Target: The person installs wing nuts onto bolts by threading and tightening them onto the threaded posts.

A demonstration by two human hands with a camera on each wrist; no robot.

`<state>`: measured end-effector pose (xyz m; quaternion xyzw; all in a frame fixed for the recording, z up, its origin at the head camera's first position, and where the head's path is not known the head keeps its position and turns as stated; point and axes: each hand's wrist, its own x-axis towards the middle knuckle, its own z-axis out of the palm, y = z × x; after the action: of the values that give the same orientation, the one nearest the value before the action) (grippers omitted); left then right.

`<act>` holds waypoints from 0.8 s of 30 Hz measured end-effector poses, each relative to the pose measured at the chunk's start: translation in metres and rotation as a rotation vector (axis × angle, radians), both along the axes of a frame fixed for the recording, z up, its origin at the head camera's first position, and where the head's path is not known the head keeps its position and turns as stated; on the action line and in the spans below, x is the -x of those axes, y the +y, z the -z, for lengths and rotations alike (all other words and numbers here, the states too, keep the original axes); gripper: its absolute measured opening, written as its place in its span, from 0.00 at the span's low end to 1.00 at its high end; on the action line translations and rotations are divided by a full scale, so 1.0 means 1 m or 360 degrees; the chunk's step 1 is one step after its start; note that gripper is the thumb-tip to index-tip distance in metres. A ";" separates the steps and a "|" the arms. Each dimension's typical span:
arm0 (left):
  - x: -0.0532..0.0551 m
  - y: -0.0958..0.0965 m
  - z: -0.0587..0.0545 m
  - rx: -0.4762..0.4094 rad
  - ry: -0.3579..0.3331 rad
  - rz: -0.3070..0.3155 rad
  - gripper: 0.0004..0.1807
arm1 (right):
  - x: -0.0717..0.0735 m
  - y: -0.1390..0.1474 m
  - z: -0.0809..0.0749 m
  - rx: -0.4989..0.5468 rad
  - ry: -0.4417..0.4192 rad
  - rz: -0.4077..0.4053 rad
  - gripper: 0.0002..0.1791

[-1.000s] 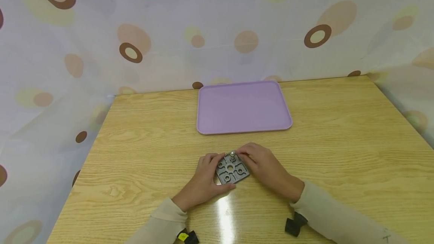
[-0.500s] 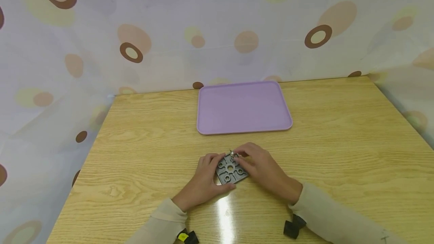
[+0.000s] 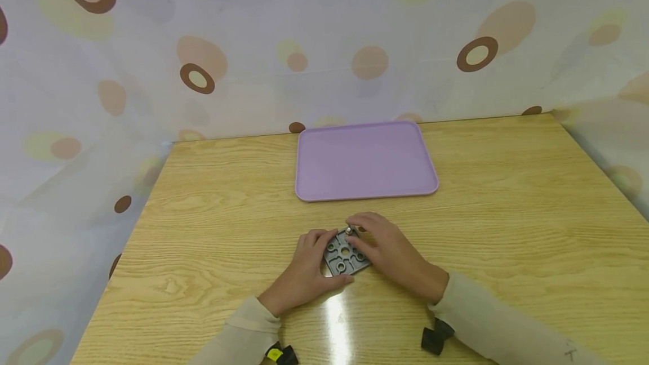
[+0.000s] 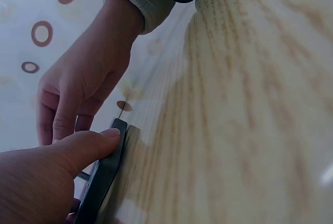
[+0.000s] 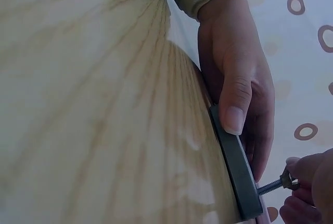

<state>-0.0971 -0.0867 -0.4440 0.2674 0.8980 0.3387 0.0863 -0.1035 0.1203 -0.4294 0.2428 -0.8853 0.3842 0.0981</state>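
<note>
A square grey metal plate (image 3: 336,258) with ribs and round holes lies near the table's front. My left hand (image 3: 304,272) grips its left side, fingers on the far edge and thumb on the near edge. From the far corner a threaded screw (image 5: 270,187) sticks up out of the plate. On the screw's end sits a small brass-coloured wing nut (image 5: 285,180), which my right hand (image 3: 392,252) pinches between thumb and fingers. In the left wrist view my left thumb (image 4: 88,148) presses the plate's edge, and the wing nut is hidden behind fingers.
A shallow purple tray (image 3: 367,160) lies beyond the hands, towards the back of the wooden table (image 3: 213,207). A patterned cloth (image 3: 324,32) hangs behind the table and along its sides. Black straps (image 3: 436,338) with small devices sit at both wrists.
My right hand has shifted slightly left, its thumb and fingers moving from beside the plate's far corner to round the wing nut. The left hand and the plate have stayed in place.
</note>
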 end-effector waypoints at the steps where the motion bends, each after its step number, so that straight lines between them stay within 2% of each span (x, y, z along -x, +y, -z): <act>1: 0.000 0.000 0.000 0.0001 0.0000 0.0001 0.49 | 0.000 0.001 0.000 -0.0003 0.0005 0.0007 0.18; 11: -0.001 0.001 0.001 0.0001 0.0000 -0.0001 0.49 | -0.003 0.008 -0.003 0.0009 -0.0009 0.0078 0.12; 24: -0.001 0.001 0.000 -0.0028 -0.0007 -0.0008 0.49 | -0.006 0.007 -0.007 -0.0001 -0.0053 0.0042 0.08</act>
<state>-0.0965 -0.0853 -0.4437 0.2651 0.8954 0.3474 0.0853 -0.0978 0.1268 -0.4227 0.2248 -0.8900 0.3867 0.0883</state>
